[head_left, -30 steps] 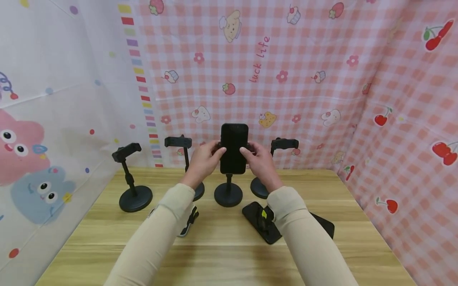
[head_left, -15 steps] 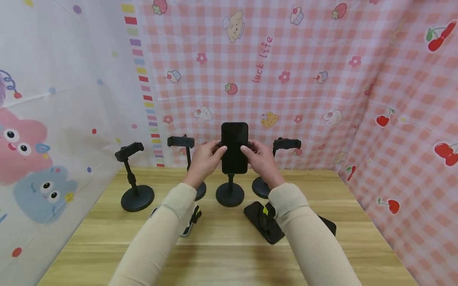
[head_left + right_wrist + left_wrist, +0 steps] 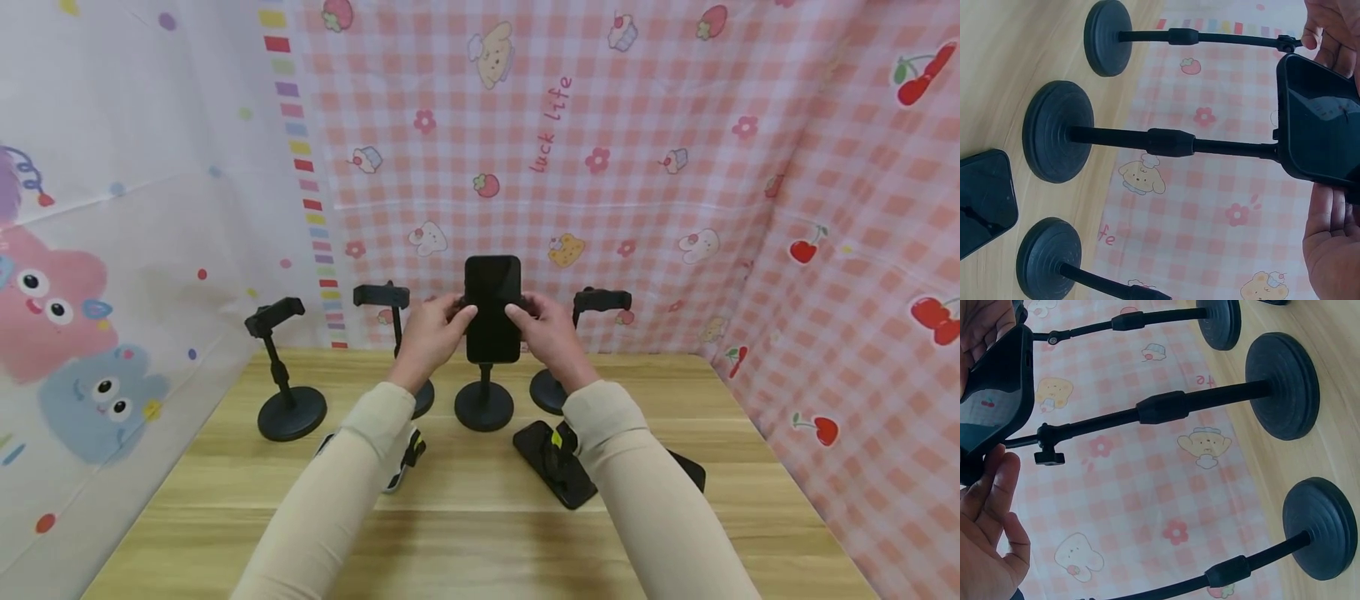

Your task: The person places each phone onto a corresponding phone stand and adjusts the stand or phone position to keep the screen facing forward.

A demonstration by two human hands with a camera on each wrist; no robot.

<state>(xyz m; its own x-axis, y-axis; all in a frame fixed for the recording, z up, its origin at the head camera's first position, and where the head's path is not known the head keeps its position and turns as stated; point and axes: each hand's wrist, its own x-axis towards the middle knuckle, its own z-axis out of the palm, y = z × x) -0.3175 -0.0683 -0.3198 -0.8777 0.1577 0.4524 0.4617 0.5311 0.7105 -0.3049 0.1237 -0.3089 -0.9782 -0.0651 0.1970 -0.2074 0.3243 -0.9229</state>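
Head view. A black rectangular smartphone [image 3: 492,308] stands upright, long axis vertical, in the clamp of the central black round-based phone stand [image 3: 483,406] on the pale wooden table [image 3: 480,533]. The left hand [image 3: 429,335] pinches its left edge and the right hand [image 3: 546,335] its right edge, thumbs curled onto the dark screen; both hands are equally near. Three further black stands stand empty: far left [image 3: 287,400], behind the left hand [image 3: 390,325] and behind the right hand [image 3: 577,350]. Another black phone [image 3: 558,467] lies flat near the right forearm.

Left wrist view. The held smartphone [image 3: 994,394] sits between the curled fingers [image 3: 991,506] of the left hand; the stand's stem [image 3: 1160,407] runs to its base.

Right wrist view. The smartphone [image 3: 1319,122] is gripped at both long edges by the right hand [image 3: 1335,237].
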